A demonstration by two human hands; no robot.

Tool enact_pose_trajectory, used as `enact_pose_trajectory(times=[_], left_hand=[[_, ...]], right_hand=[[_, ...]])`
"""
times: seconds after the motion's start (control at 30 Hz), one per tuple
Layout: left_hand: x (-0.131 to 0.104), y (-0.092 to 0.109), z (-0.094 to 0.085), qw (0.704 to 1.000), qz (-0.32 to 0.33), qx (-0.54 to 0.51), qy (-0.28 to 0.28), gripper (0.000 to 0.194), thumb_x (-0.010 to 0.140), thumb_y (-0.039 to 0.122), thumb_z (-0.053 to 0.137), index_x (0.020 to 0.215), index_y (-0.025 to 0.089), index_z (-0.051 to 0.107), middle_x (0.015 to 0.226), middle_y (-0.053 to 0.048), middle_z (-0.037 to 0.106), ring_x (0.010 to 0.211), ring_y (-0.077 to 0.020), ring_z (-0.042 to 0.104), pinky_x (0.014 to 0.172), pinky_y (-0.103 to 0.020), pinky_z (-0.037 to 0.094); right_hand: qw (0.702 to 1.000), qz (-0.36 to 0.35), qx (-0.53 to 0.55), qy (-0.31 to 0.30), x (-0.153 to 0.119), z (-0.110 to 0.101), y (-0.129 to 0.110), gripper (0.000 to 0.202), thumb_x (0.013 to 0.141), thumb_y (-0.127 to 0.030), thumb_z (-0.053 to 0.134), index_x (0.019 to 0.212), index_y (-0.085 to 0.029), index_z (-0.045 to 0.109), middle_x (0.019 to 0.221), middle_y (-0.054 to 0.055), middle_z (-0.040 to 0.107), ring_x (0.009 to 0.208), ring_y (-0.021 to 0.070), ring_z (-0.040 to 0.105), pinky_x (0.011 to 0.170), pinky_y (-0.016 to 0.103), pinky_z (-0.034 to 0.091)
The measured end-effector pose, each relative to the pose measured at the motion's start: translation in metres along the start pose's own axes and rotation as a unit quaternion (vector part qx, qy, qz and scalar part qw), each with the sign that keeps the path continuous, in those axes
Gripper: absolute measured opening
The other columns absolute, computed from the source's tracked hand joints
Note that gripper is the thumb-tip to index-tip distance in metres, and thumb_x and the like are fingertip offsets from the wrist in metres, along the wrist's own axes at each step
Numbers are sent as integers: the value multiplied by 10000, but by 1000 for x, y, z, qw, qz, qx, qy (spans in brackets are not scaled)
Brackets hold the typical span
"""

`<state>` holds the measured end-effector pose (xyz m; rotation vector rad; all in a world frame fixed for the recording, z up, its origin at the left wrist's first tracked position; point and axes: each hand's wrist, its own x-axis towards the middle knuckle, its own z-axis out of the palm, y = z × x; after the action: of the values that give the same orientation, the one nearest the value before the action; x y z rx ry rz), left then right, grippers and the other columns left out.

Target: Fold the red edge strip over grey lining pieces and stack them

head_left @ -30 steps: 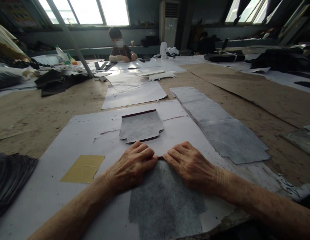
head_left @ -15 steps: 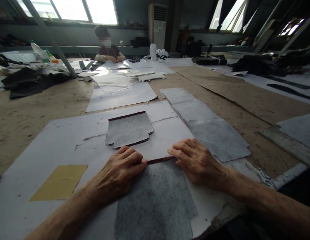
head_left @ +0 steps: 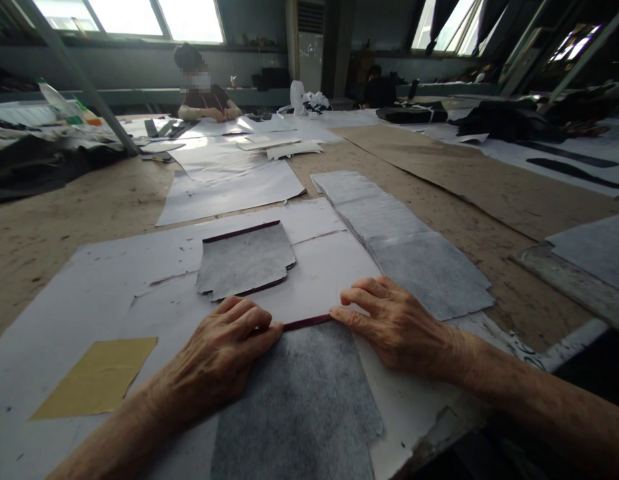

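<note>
A grey felt-like piece of material (head_left: pixel 299 400) lies in front of me, with a narrow dark-red strip (head_left: pixel 306 323) folded along its far edge. At the left end of that fold my left hand (head_left: pixel 224 353) is closed, fingers curled and thumb along the edge; its grip is partly hidden. My right hand (head_left: pixel 396 323) touches the right end with its thumb tip. Its other fingers are bent and raised, with a gap between thumb and forefinger. Just beyond lies a smaller grey piece (head_left: pixel 246 260) with dark-red edges on two sides.
White paper sheets (head_left: pixel 114 280) cover the worktable (head_left: pixel 19 233). A stack of pale grey pieces (head_left: pixel 414 247) lies at the right, a tan paper piece (head_left: pixel 96 379) at the left. Across the table sits a person (head_left: pixel 209 97). Dark material (head_left: pixel 509 123) is heaped at the far right.
My right forefinger has lifted off the folded edge, leaving the thumb on it. More of the dark-red strip shows. The view has shifted slightly to the right.
</note>
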<state>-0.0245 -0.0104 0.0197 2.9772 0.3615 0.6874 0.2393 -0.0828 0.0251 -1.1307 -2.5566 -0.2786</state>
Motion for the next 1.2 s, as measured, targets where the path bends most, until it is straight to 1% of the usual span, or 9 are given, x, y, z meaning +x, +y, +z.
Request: enact_pose_trajectory(times=[0.2,0.47,0.67,0.8,0.9,1.0,1.03,1.1,1.2], left_hand=[[1,-1,-1,1000,5,4,-5,281,838,4,390,1031,134,547,819,-48,525,755,-142,436,730,-323,370],[1,0,0,1000,2,0,-1,278,836,1,399,1026,135,551,826,-51,531,760,-147,449,731,-326,380],[-1,0,-1,1000,3,6,-1,280,837,10,394,1030,141,550,827,-52,533,752,-144,451,727,-327,384],[0,-1,0,1000,11,2,4,292,832,7,379,1031,138,547,818,-57,531,743,-148,449,720,-333,380],[0,-1,1,1000,6,-1,2,291,833,8,370,1021,142,548,814,-55,529,736,-149,447,718,-331,374],[0,-2,2,1000,1,-4,-7,286,837,11,368,1013,142,552,809,-53,525,731,-149,440,721,-331,364],[-1,-2,2,1000,0,-4,-9,283,841,14,366,1011,143,553,809,-53,524,731,-150,440,722,-331,362],[-1,-2,2,1000,1,-3,-7,284,845,20,359,1006,145,556,807,-54,526,733,-151,440,720,-331,359],[-1,-2,2,1000,8,-1,0,281,846,27,353,998,142,559,806,-55,529,736,-152,438,720,-332,360]], right_hand=[[999,8,-38,-8,-7,3,-4,369,801,-37,354,1102,-93,561,1035,143,548,940,241,465,825,416,390],[998,5,-63,-5,-9,2,0,386,787,-67,395,1124,-135,570,1069,154,537,953,271,469,826,447,387],[999,12,-34,-2,-13,4,1,377,817,-51,366,1122,-142,568,1022,140,553,927,241,488,795,421,418],[995,61,61,50,-16,8,6,250,851,-92,426,1015,-159,603,974,99,584,926,207,510,800,385,438],[975,131,164,73,-17,7,13,102,828,-152,539,908,-161,601,926,64,607,877,162,550,781,311,466],[957,193,191,103,-11,2,14,115,795,-113,569,898,-156,600,926,54,615,861,146,568,775,280,472],[957,192,181,117,-7,2,11,136,796,-94,555,909,-151,605,919,56,615,861,149,564,777,286,469],[968,150,153,132,5,3,1,191,808,-56,500,944,-134,610,899,64,614,856,163,544,775,310,463],[987,68,98,108,23,10,-20,260,820,-29,416,977,-93,614,842,82,609,789,190,509,713,343,462]])
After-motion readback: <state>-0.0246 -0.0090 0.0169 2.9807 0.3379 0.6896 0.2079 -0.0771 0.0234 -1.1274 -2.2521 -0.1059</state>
